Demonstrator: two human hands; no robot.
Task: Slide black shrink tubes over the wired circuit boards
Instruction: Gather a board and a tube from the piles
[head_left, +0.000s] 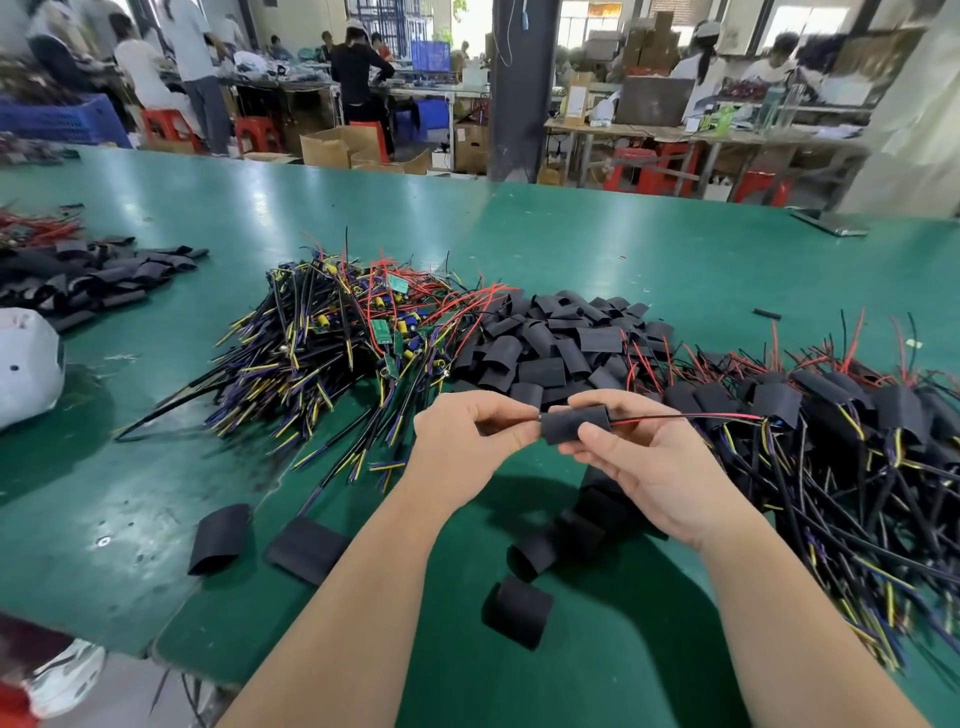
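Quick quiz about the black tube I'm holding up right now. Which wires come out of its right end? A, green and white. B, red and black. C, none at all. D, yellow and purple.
B: red and black wires run out of the right end of the shrink tube, which the right hand pinches, and they lead off to the right.

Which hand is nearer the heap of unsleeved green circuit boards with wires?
Left. The left hand sits just right of the heap; the right hand is farther right.
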